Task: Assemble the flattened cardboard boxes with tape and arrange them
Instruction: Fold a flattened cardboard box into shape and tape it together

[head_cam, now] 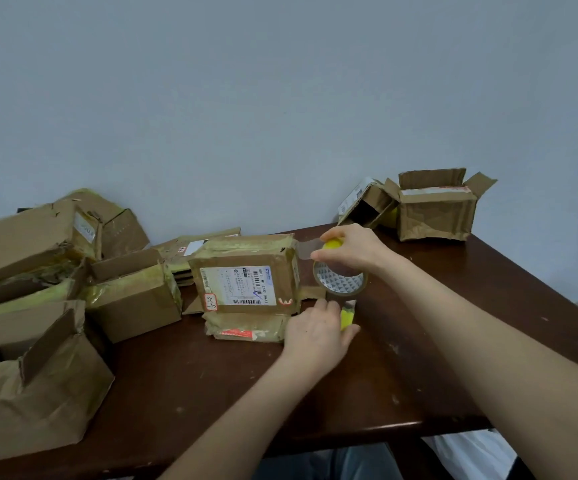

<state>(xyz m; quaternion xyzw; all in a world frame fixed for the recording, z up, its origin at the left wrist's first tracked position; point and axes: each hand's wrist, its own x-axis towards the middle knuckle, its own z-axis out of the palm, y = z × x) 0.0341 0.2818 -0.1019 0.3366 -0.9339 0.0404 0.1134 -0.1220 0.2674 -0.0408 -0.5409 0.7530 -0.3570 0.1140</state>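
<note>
Taping the labelled box (246, 282) at mid-table (211, 393).
Nearest, the left hand (317, 332) pinched the lower end of the yellow holder (348, 318), likely steadying the tape roll (339, 280) just at 3 o'clock of the box. The right hand (351, 247) gripped the upper end, a clear strip (303, 250) reaching the box top, apparently for sealing. A sticker (210, 303) seemingly read "349"; the label print was illegible. Open boxes (436, 216) stood at 1 o'clock.

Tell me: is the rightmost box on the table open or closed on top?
Open. The box has its top flaps standing up and outward; none covers the opening.
</note>
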